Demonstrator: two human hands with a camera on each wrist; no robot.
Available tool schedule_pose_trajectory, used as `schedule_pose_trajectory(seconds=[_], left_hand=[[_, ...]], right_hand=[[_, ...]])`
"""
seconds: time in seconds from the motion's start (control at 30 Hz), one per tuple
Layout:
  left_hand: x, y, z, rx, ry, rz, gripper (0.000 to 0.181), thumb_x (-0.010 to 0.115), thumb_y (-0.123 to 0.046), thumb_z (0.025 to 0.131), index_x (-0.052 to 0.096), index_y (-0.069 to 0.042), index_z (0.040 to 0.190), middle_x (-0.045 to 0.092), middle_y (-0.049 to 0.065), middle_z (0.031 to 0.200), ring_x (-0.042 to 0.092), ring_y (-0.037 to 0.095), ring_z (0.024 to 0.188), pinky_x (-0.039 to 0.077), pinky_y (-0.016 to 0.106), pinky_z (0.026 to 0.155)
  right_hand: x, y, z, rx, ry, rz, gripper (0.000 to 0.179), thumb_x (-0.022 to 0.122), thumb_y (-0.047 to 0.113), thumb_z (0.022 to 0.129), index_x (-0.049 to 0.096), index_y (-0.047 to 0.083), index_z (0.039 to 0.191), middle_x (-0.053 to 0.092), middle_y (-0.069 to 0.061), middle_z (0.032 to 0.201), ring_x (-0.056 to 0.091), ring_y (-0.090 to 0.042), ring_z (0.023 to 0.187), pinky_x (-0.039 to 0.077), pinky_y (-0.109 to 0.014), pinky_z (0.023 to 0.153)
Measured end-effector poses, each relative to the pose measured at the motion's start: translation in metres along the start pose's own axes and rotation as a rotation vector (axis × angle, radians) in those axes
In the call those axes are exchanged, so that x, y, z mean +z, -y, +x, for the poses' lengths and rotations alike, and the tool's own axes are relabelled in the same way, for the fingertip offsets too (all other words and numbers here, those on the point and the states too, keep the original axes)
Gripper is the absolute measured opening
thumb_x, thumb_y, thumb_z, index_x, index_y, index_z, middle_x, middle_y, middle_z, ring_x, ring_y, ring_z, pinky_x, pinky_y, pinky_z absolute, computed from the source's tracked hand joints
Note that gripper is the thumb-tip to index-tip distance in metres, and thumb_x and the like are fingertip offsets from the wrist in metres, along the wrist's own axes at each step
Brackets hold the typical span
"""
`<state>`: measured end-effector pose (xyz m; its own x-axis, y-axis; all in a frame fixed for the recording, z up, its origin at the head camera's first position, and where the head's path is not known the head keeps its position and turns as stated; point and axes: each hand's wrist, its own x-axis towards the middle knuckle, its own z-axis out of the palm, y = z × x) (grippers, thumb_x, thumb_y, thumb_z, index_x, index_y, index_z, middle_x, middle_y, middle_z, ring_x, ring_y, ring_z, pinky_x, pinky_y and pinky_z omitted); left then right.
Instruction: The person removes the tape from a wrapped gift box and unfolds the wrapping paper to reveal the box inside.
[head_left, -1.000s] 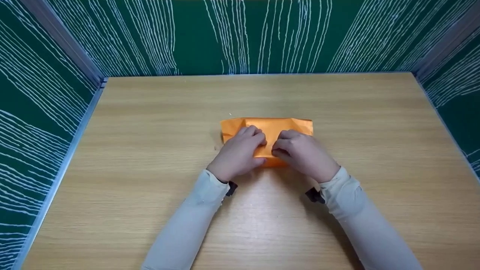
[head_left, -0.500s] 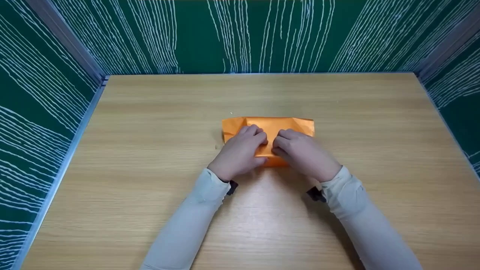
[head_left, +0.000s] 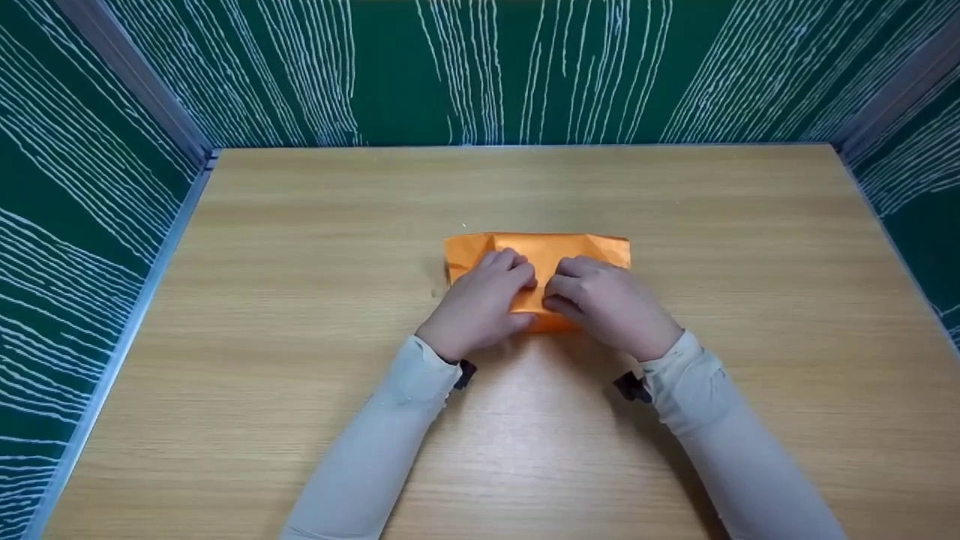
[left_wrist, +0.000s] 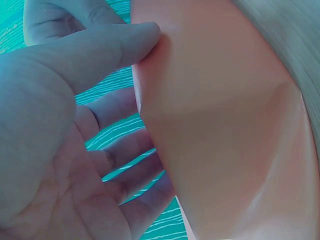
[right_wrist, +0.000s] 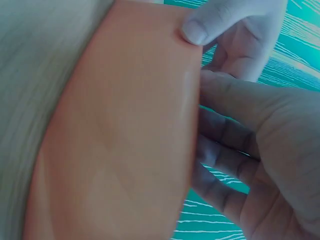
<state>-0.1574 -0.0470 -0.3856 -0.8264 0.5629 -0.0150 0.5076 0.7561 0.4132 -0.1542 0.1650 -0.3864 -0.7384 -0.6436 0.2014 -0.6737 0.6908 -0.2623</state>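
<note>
A folded piece of orange paper (head_left: pixel 555 246) stands slightly raised off the wooden table in the head view, its upper corners creased. My left hand (head_left: pixel 484 300) pinches its near edge left of the middle, thumb below and fingers over the top. Close to it, my right hand (head_left: pixel 607 307) grips the same edge with curled fingers. The left wrist view has the thumb pressed on the paper's (left_wrist: pixel 215 115) near face, the fingers behind it. In the right wrist view the other hand's thumb lies on the paper (right_wrist: pixel 125 115), while the right thumb touches the edge.
The wooden table (head_left: pixel 300 247) reaches to green panels (head_left: pixel 397 75) with white streaks at the back and both sides. Grey frame bars (head_left: pixel 142 82) run along the panel corners. A tiny white speck (head_left: pixel 464 225) lies beyond the paper.
</note>
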Motion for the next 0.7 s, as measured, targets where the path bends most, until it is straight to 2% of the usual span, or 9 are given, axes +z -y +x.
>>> schedule_pose_trajectory(seconds=[0.23, 0.5, 0.7], left_hand=[[-0.0005, 0.0007, 0.0002, 0.004, -0.003, 0.000, 0.036, 0.076, -0.034, 0.094, 0.063, -0.012, 0.120, 0.052, 0.002, 0.127, 0.046, 0.021, 0.120, 0.047, 0.033, 0.097], [-0.0017, 0.0019, 0.0002, 0.015, -0.007, 0.002, 0.034, 0.074, -0.036, 0.095, 0.063, -0.013, 0.117, 0.053, 0.001, 0.125, 0.046, 0.021, 0.119, 0.047, 0.031, 0.094], [-0.0006, 0.0026, 0.0001, 0.007, -0.004, -0.029, 0.033, 0.069, -0.038, 0.098, 0.065, -0.013, 0.118, 0.053, 0.002, 0.124, 0.046, 0.021, 0.118, 0.047, 0.032, 0.093]], right_hand=[[0.0048, 0.0034, 0.0038, 0.013, -0.020, -0.070, 0.018, 0.080, 0.018, 0.092, 0.078, 0.006, 0.106, 0.069, -0.006, 0.095, 0.062, -0.023, 0.084, 0.058, -0.034, 0.083], [0.0073, 0.0024, 0.0052, 0.057, -0.071, -0.032, 0.013, 0.074, 0.014, 0.097, 0.073, 0.003, 0.103, 0.062, -0.007, 0.089, 0.058, -0.023, 0.080, 0.054, -0.034, 0.073], [0.0005, -0.0002, 0.0035, 0.104, 0.020, 0.078, 0.019, 0.075, 0.016, 0.095, 0.076, 0.006, 0.112, 0.065, -0.005, 0.097, 0.060, -0.021, 0.087, 0.057, -0.035, 0.082]])
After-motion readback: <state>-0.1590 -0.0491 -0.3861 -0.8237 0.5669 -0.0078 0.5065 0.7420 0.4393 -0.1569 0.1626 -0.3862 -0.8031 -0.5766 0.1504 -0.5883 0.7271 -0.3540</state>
